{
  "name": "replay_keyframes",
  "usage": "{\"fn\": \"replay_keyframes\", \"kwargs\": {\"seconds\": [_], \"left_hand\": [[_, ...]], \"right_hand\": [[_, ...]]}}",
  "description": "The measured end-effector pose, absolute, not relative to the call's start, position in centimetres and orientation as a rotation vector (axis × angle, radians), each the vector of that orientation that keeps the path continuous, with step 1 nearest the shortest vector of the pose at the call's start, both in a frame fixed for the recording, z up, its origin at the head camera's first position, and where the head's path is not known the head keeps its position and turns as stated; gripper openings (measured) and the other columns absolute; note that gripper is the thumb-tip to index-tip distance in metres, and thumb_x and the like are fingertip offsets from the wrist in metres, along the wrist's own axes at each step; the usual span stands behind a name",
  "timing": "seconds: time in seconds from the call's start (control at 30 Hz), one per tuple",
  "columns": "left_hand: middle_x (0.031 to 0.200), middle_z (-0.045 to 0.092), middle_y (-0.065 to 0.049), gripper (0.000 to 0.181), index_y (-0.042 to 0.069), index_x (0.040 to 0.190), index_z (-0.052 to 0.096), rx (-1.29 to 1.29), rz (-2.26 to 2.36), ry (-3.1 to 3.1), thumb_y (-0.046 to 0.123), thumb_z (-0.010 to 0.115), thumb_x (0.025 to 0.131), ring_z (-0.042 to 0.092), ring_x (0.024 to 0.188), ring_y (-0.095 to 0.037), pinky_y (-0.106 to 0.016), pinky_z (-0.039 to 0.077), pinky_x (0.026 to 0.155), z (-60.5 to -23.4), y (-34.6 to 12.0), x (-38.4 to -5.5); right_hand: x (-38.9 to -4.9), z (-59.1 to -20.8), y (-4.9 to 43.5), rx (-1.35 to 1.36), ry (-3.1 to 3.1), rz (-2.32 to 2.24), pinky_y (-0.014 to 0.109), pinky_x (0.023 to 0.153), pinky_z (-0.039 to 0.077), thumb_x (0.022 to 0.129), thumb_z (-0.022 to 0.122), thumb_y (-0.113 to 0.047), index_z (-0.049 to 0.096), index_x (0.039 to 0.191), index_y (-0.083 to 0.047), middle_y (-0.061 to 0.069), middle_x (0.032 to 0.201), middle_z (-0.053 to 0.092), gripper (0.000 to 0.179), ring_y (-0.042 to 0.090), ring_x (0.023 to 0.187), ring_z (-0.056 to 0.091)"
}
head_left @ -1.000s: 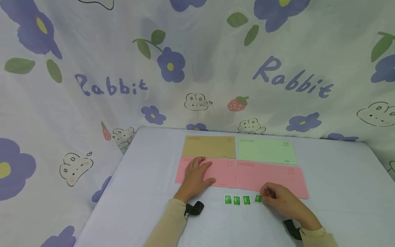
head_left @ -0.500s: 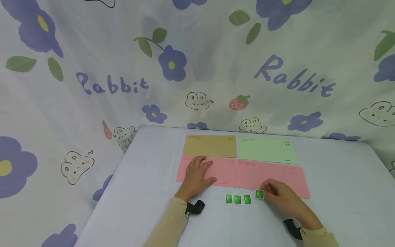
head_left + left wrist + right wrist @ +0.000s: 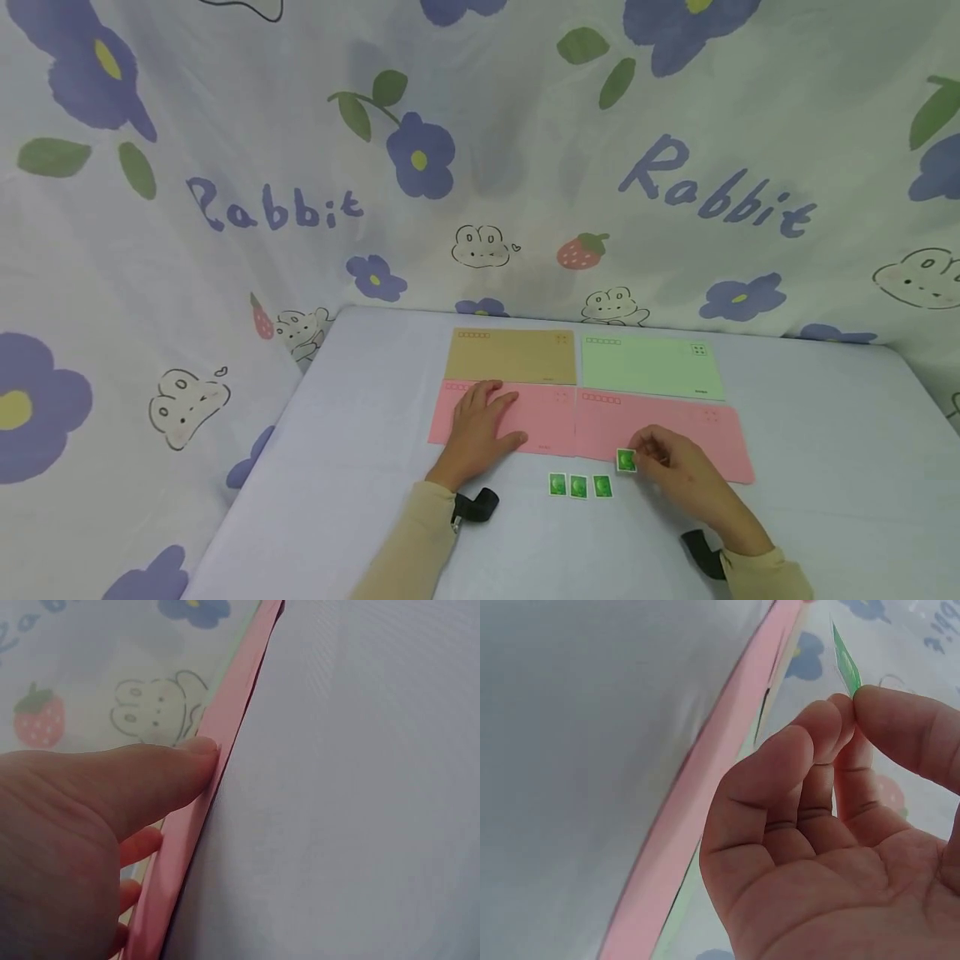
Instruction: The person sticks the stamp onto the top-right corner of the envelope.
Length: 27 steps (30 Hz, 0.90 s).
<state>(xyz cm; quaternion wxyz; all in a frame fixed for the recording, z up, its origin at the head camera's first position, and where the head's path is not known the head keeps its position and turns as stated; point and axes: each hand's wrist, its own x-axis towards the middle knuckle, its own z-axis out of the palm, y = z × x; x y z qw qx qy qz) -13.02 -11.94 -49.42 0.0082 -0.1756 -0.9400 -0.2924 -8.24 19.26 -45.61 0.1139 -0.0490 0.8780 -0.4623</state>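
My right hand (image 3: 682,471) pinches a green postage stamp (image 3: 626,460) by its edge between thumb and forefinger, the other fingers curled in. In the right wrist view the stamp (image 3: 845,661) stands up from the fingertips. It overlaps the near edge of the right pink envelope (image 3: 660,425) in the head view. With fingers spread, my left hand (image 3: 480,437) rests on the left pink envelope (image 3: 543,425). Its thumb (image 3: 172,776) lies at the envelope's near edge in the left wrist view. Three more green stamps (image 3: 578,487) lie in a row on the white tablecloth.
Behind the pink envelopes lie a brown envelope (image 3: 510,357) on the left and a light green envelope (image 3: 648,368) on the right. A white curtain (image 3: 510,150) printed with flowers and rabbits hangs behind the table (image 3: 832,433).
The right hand has lifted the fourth stamp off the tablecloth and moved it slightly away from me, toward the right pink envelope. My left hand has stayed in place.
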Motion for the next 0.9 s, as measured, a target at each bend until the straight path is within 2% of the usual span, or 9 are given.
{"fn": "replay_keyframes", "kwargs": {"seconds": [0.4,0.9], "left_hand": [[0.153,0.038,-0.013,0.064,0.013,0.145,0.055,-0.537,-0.895,-2.962,0.039,0.075,0.09,0.026,0.145,-0.034,-0.055,0.018,0.119,-49.8,-12.0,-13.1],[0.152,0.038,-0.013,0.063,0.012,0.144,0.055,-0.541,-0.899,-2.951,0.037,0.075,0.089,0.026,0.144,-0.034,-0.056,0.019,0.118,-49.7,-11.9,-13.1]], "right_hand": [[-9.3,-44.9,18.0,-0.141,2.618,-1.36,0.025,0.059,0.046,0.096,0.063,-0.009,0.064,0.104,-0.007,0.004,0.085,0.058,0.008,0.018,0.077,0.053],[-10.5,-43.9,16.3,-0.091,2.675,-1.333,0.028,0.066,0.048,0.095,0.064,-0.009,0.065,0.104,-0.006,0.004,0.088,0.062,0.009,0.02,0.082,0.055]]}}
